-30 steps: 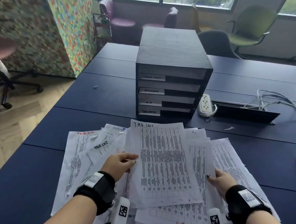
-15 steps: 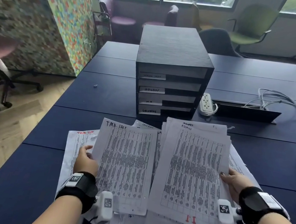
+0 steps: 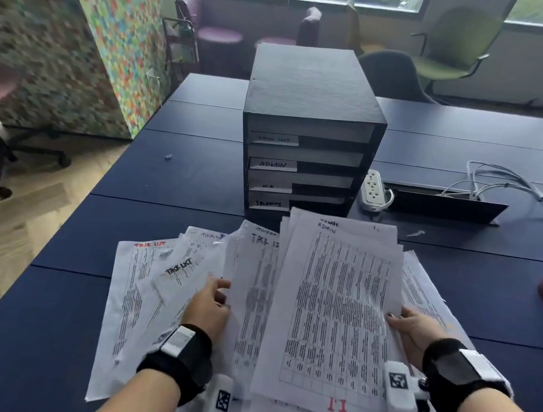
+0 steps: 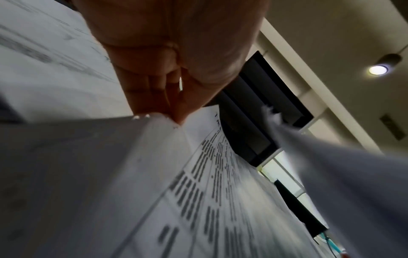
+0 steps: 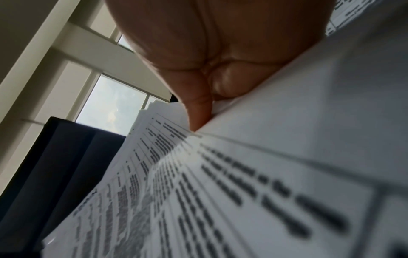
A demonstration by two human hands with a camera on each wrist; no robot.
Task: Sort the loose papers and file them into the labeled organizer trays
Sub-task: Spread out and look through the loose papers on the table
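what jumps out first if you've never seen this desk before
A messy spread of printed papers covers the near edge of the dark blue table, with the right hand holding up a sheaf headed ADMIN. Behind them stands a black organizer with labeled trays.

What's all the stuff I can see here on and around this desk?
organizer: one, black, four labelled trays, mid-table
loose papers: many, white printed, spread near the table edge
sheaf of papers: one, white, top sheet marked ADMIN, raised
table: one, dark blue
power strip: one, white, right of organizer
cables: white, far right
chairs: several, green, maroon, dark, by window
left hand: holds a sheet's edge
right hand: grips the sheaf
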